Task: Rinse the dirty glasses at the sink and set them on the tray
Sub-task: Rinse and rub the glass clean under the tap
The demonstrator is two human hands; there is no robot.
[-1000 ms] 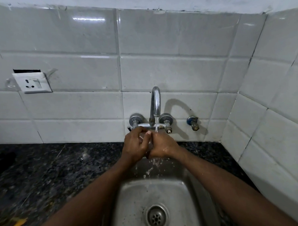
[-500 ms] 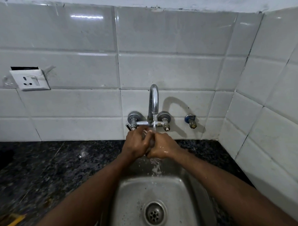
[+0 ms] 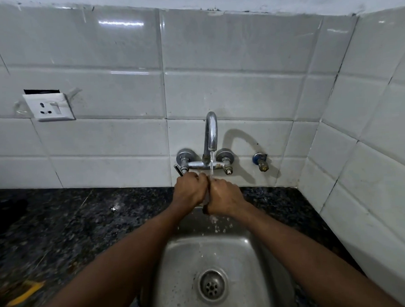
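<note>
Glossy white rectangular wall tiles (image 3: 227, 49) with thin dark grout lines, black granite countertop (image 3: 84, 226) speckled grey, dull silver steel sink basin (image 3: 178, 269), shiny chrome curved tap (image 3: 211, 130), white plastic wall socket (image 3: 49, 107), blue-capped brass valve (image 3: 261, 161), clear greyish drinking glass (image 3: 206, 199)

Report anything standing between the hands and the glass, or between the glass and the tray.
Nothing visible: left hand and right hand both wrap the glass, a dark sliver showing between them, under the stream from the tap. The tray is out of view, so that path cannot be judged.
</note>
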